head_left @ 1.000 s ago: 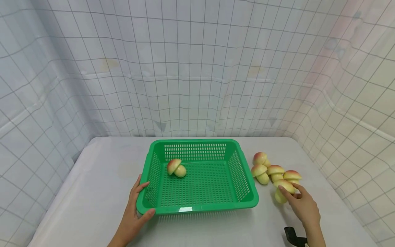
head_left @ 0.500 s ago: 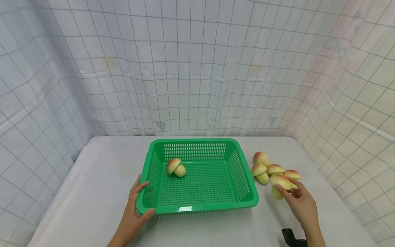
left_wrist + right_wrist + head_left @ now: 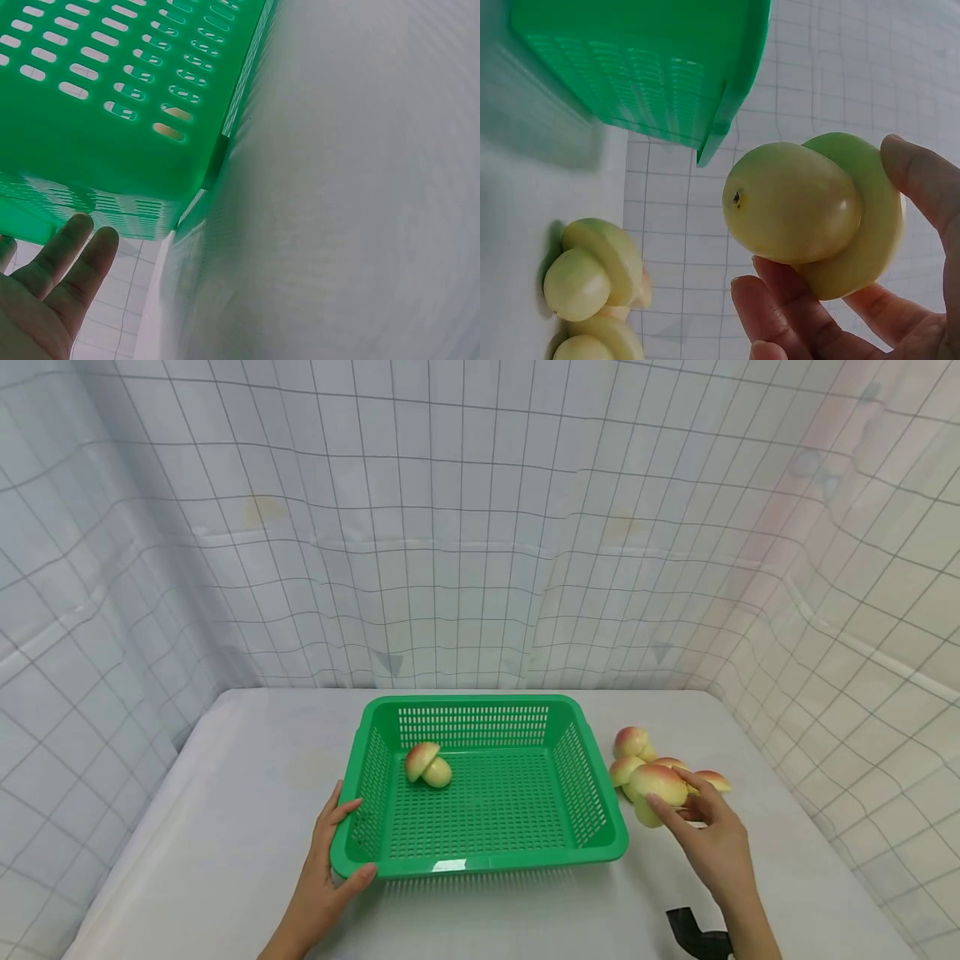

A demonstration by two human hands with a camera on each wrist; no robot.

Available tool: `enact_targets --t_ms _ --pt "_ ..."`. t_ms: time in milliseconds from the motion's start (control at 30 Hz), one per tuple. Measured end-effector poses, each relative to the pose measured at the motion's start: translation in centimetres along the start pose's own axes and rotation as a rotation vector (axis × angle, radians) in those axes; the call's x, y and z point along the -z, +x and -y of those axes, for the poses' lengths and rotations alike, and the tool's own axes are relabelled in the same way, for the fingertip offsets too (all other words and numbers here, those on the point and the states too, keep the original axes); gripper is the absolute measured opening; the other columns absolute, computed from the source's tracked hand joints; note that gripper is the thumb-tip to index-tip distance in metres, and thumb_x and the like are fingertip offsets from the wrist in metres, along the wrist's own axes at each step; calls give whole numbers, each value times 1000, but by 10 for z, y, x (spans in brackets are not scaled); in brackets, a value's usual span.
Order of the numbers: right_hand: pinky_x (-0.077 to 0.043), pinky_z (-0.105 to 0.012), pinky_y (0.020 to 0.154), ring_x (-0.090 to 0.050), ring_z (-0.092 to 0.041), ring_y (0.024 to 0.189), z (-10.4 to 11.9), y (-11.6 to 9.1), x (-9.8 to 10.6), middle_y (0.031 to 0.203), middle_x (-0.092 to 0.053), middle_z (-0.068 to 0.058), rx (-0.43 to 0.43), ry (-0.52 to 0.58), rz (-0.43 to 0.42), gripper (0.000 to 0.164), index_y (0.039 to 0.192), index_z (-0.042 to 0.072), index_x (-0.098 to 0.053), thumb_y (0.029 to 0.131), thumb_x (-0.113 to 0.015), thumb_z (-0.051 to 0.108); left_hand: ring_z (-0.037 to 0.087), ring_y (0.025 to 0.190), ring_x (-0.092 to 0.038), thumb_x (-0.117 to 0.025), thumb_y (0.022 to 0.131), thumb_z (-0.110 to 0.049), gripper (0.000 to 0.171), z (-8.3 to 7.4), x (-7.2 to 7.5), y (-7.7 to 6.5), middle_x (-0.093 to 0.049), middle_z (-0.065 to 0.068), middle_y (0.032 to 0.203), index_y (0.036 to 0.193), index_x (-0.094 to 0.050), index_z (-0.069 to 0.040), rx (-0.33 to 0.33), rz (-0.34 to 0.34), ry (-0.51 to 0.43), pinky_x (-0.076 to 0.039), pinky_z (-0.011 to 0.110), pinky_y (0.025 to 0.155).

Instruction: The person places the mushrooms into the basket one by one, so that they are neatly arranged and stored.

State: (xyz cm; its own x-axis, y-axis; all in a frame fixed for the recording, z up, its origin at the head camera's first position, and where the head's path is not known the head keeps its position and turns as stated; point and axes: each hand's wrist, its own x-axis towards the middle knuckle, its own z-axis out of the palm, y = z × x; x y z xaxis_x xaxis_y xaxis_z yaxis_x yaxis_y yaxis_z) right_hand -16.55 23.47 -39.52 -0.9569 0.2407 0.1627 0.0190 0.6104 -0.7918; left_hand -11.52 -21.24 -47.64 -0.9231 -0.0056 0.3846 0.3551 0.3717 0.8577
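A green plastic basket (image 3: 480, 862) with slotted walls stands in the middle of the table, and one toy mushroom (image 3: 437, 772) with a red-and-yellow cap lies inside at its left. My left hand (image 3: 324, 868) rests at the basket's front left corner, its thumb by the front rim; in the left wrist view its fingers (image 3: 79, 274) extend straight along the side wall. To the right of the basket, my right hand (image 3: 712, 835) pinches another toy mushroom (image 3: 654, 789) by its cap, above the table. The right wrist view shows its rounded pale stem (image 3: 787, 206) facing the camera.
Several more toy mushrooms (image 3: 630, 742) are grouped on the white-covered table (image 3: 225, 827) right of the basket, partly hidden behind the held one. A black strap-like piece (image 3: 697, 935) sits at my right wrist. Grid-patterned white curtains (image 3: 472, 568) enclose the back and sides.
My right hand has lifted the mushroom off the table and carried it left and slightly away, toward the basket. The left hand and the basket have stayed where they were.
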Motion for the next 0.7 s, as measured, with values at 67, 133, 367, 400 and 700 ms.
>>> enact_targets --t_ms 67,133,367,400,700 --pt "-46 -28 63 -58 -11 84 4 -1 -1 103 -66 -8 31 4 15 63 136 21 -53 81 -72 45 20 141 -7 -67 80 -5 75 0 0 0 -3 0 157 146 -33 -16 -6 2 -8 -21 13 95" --pt "-46 -27 64 -59 -12 83 8 -1 -3 102 -66 -7 63 20 30 61 135 22 -53 81 -72 43 20 141 -7 -67 80 -5 74 0 0 -1 -3 -1 157 146 -33 -16 -8 2 -8 -21 13 95" --pt "-46 -28 66 -61 -15 82 17 3 -9 97 -67 -5 166 115 140 55 133 22 -53 83 -72 36 19 141 -7 -67 80 -6 74 -1 0 -1 -4 -2 157 145 -33 -17 -4 -1 2 -21 15 96" --pt "-46 -29 67 -61 -16 82 19 5 -10 97 -67 -4 179 130 159 55 133 22 -53 84 -72 35 18 141 -7 -67 80 -6 74 -1 0 -1 -4 -2 157 145 -33 -18 0 -1 4 -21 15 96" --pt "-48 -31 67 -62 -20 82 32 17 -16 94 -68 -5 283 199 288 54 134 19 -52 84 -73 25 19 141 -7 -67 80 -6 74 -1 0 0 -4 0 157 145 -33 -17 -3 -1 7 -20 14 96"
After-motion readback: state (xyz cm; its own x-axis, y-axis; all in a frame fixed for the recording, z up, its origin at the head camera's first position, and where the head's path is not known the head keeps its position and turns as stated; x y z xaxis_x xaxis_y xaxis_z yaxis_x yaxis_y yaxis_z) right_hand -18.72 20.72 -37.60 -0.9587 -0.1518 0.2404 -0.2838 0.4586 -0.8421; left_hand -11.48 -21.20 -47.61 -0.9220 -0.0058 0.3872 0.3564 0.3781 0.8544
